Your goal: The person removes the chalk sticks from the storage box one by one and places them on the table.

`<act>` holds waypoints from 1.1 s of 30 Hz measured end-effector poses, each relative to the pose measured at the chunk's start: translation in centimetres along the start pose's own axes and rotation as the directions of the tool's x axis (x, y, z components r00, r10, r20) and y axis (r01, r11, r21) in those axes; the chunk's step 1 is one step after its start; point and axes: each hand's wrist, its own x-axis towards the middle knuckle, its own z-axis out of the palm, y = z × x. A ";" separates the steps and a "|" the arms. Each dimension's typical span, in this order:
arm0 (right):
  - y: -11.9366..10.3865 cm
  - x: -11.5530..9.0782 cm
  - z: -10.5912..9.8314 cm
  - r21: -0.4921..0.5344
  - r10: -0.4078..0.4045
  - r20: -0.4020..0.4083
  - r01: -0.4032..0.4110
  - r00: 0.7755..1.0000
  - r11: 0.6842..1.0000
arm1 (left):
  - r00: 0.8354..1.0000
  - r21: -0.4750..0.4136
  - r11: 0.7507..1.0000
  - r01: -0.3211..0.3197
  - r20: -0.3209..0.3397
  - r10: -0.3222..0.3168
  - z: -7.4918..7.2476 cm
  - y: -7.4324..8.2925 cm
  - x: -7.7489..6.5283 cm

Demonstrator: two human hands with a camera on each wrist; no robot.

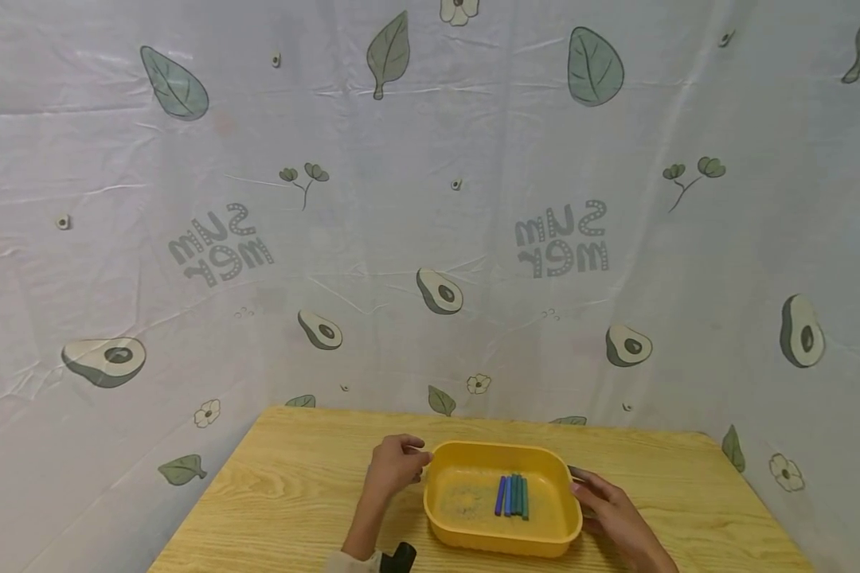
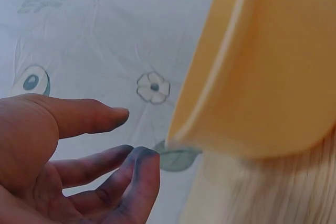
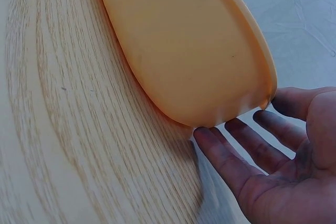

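Note:
A yellow plastic basin [image 1: 466,535] stands on the table in the head view. Inside it, several short chalk-like sticks [image 1: 514,496] in purple, blue and dark green lie side by side, with dark powder scattered to their left. Just off the basin's left end is my left hand [image 1: 396,464], thumb and fingers apart; the left wrist view shows a gap between its smudged fingertips and the basin. My right hand [image 1: 611,513] holds the basin's right end, thumb at the rim and fingertips against the outer wall. Dark smudges mark its fingers in the right wrist view.
The wood-grain table [image 1: 294,469] reaches back to a pale sheet [image 1: 373,239] printed with leaves, avocados and flowers, which hangs behind and at both sides. A black strap [image 1: 399,559] shows at my left wrist.

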 end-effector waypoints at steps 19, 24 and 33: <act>-0.1 -0.3 -0.4 -0.006 -0.011 0.064 0.012 0.998 1.000 | 0.995 -0.086 0.996 -0.026 0.098 0.034 4.6 1.6 0.4; -0.1 -0.4 -0.5 -0.002 -0.018 0.077 0.018 0.997 1.000 | 0.994 -0.079 0.997 -0.013 0.111 0.022 5.7 1.9 0.6; 0.2 -0.4 -0.7 0.008 -0.035 0.097 0.035 0.995 0.999 | 0.990 -0.083 0.996 0.018 0.142 -0.006 7.8 2.4 0.8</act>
